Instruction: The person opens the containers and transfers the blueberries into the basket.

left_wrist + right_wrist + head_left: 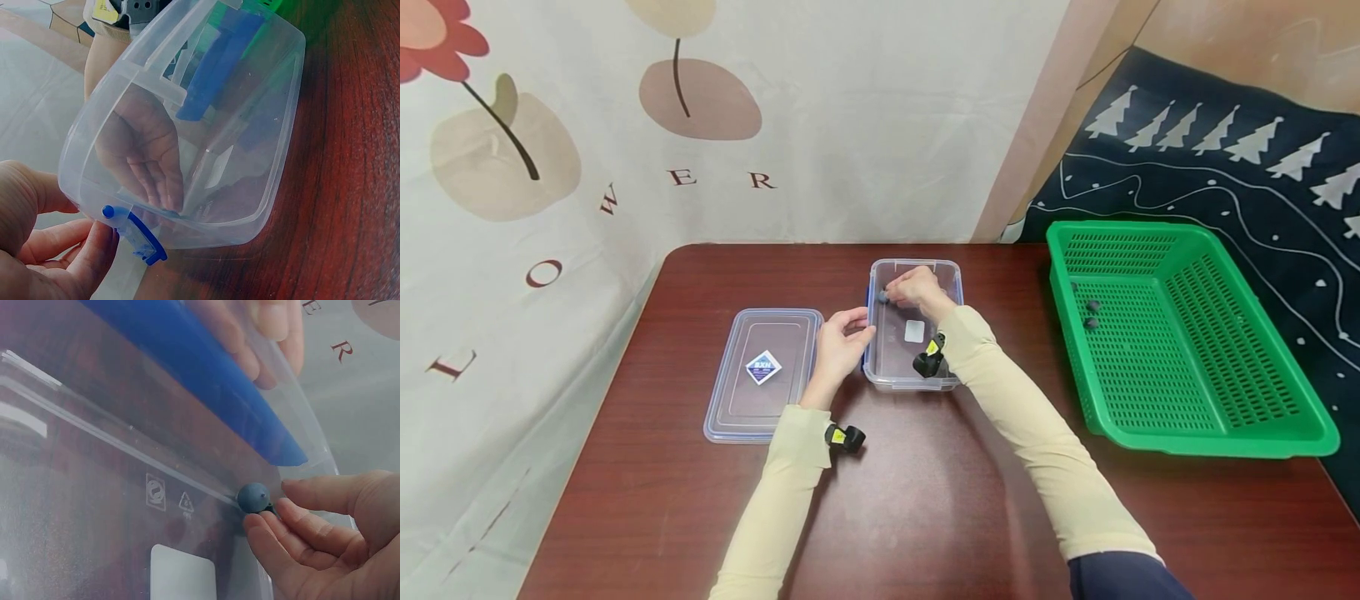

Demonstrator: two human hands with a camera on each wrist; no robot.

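My right hand [917,287] is down inside a clear plastic container [951,383]. Its curled fingertips hold a round blueberry [253,497] low near the container's far left corner; one fingertip stands slightly off the berry. The same berry [883,296] shows at the fingertips in the head view. At the container's left side my left hand [842,337] holds the edge beside a blue-sealed latch [147,240], which hangs unfastened. Part of the left fingers is seen only through the plastic in the right wrist view. A white label [914,332] lies on the container's bottom.
The clear lid [737,417], blue-edged with a diamond sticker [763,367], lies flat to the left of my left hand. A green slotted basket [1210,442] stands on the right, with several dark berries [1092,322] near its left wall. A patterned curtain [850,167] hangs behind the brown table [925,500].
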